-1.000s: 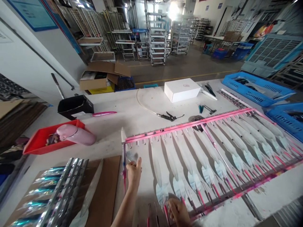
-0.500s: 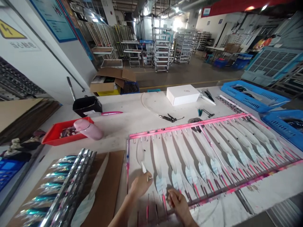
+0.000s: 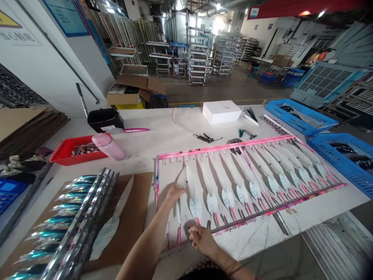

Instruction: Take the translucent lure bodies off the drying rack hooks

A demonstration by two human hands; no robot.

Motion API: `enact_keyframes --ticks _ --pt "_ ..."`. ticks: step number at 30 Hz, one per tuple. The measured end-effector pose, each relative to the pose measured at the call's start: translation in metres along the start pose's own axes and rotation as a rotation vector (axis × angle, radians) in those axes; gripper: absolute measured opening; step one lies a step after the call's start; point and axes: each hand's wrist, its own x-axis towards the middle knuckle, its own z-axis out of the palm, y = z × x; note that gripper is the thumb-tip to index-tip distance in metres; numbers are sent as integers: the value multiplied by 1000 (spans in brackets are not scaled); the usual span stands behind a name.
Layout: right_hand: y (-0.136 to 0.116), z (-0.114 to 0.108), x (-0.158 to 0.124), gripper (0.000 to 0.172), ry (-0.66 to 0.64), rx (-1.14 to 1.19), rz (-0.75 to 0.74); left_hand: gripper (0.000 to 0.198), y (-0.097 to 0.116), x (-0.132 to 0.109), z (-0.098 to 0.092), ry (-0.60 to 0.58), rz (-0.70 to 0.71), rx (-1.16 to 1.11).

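Note:
A pink rack (image 3: 204, 151) lies flat on the white table (image 3: 151, 147), with several white blade-shaped parts (image 3: 224, 179) clipped side by side across it. My left hand (image 3: 174, 193) rests at the rack's left end, fingers closed around a white part there. My right hand (image 3: 201, 239) is at the rack's near rail, fingers pinched at the base of a part by the pink clips. What that pinch holds is too small to name.
A metal rack of shiny teal parts (image 3: 75, 217) lies on cardboard at the left, a loose white part (image 3: 113, 221) beside it. A red tray (image 3: 72, 149), pink bottle (image 3: 109, 146), black box (image 3: 105, 118), white box (image 3: 221, 111), air gun (image 3: 204, 137) and blue crates (image 3: 300, 114) sit around.
My left hand has moved a white part down into the rack's left end and now grips it there. My right hand has shifted slightly left along the near rail. The view has tilted.

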Motion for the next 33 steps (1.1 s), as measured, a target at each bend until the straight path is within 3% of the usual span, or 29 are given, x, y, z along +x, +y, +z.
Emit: enact_keyframes --ticks 2,5,6,8,10,11,14,19,25,30,33 --pt "-9 5 5 14 -54 -92 21 21 -3 -15 -29 -47 -26 -115" --pt "-27 18 17 19 -121 -222 91 31 -14 -51 -68 -111 18 -394" --pt "-33 23 22 20 -137 -260 124 35 -19 -65 -76 -71 81 -457" --pt "-43 31 31 21 -157 -342 166 40 -31 -88 -82 128 254 -496" --pt "-49 37 35 18 -126 -467 107 44 -44 -102 -75 336 352 -529" --pt "-50 39 36 15 -100 -527 53 47 -50 -106 -68 377 346 -611" --pt "-52 39 32 12 -50 -659 -54 49 -70 -103 -43 294 198 -976" --pt "-55 37 25 14 -2 -753 8 41 -94 -90 -15 310 -29 -1272" --pt "-72 41 29 22 -26 -866 70 33 -93 -85 -14 347 -76 -1321" --pt "-81 46 36 25 -95 -990 138 42 -87 -86 -15 330 -101 -1266" --pt "-83 47 37 25 -121 -1024 104 47 -81 -89 -15 328 -106 -1227"
